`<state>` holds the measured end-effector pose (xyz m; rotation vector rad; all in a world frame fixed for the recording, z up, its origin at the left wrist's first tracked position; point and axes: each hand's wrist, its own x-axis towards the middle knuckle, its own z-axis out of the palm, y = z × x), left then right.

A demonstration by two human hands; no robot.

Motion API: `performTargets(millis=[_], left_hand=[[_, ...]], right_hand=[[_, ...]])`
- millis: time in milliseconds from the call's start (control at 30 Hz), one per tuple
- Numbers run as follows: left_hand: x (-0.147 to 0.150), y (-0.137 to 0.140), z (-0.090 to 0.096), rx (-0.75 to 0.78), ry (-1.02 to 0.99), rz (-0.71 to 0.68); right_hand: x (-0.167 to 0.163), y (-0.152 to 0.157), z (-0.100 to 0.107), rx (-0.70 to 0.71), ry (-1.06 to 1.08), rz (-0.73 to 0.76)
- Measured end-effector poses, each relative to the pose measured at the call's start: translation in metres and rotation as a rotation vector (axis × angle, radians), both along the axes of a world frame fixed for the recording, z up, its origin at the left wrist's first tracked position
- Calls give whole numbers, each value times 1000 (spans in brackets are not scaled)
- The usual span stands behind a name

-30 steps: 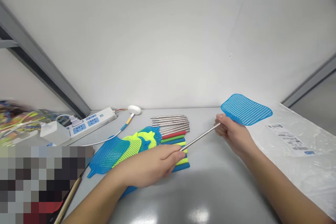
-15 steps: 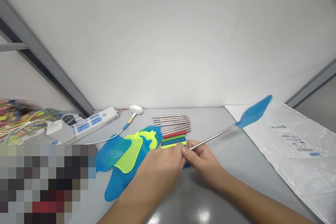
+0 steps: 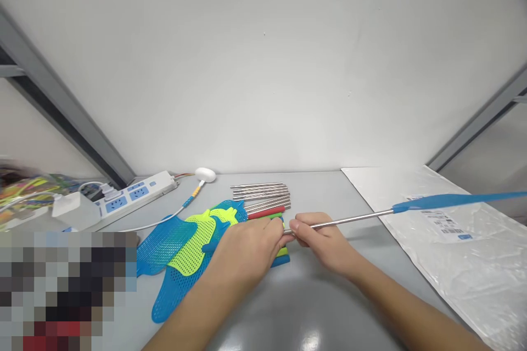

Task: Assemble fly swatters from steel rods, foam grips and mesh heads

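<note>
The blue swatter (image 3: 400, 208) is reaching toward three o'clock from my wearer's grip. I'm seeing the right hand (image 3: 325, 236) clamping its metal rod (image 3: 358, 218) near the inner end; just beside, the left hand (image 3: 252, 247) is seemingly clasping a blue sleeve (image 3: 209, 248), whose tip is poking out at nine o'clock. Compared with half a second ago, the rod is lying flatter, its paddle (image 3: 440, 201) is turning edge-on, and the sleeve's tip is showing. I'm judging that rod and sleeve are lining up; fingers are hiding any joint. Farther out, loose paddles (image 3: 195, 245) are lying toward eight o'clock, spare rods (image 3: 261, 194) at eleven, a white parcel (image 3: 453, 263) at four.
</note>
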<state>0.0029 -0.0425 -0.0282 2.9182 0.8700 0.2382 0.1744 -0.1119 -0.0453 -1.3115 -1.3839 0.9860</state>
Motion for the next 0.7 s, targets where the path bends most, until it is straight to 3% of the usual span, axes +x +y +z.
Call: performTargets(millis=[133, 233, 367, 500, 600, 700], left_hand=[[-7, 11, 6, 27, 25, 116], [-12, 15, 12, 33, 55, 146], [-15, 15, 11, 45, 47, 134], [-16, 14, 0, 84, 32, 142], [-11, 8, -7, 80, 41, 91], [-3, -2, -10, 25, 30, 12]], right_hand=[[34, 1, 12, 45, -53, -116], [59, 0, 20, 39, -89, -123], [69, 3, 12, 7, -11, -89], [46, 15, -15, -6, 198, -66], [13, 16, -33, -29, 197, -60], [-15, 10, -37, -75, 226, 2]])
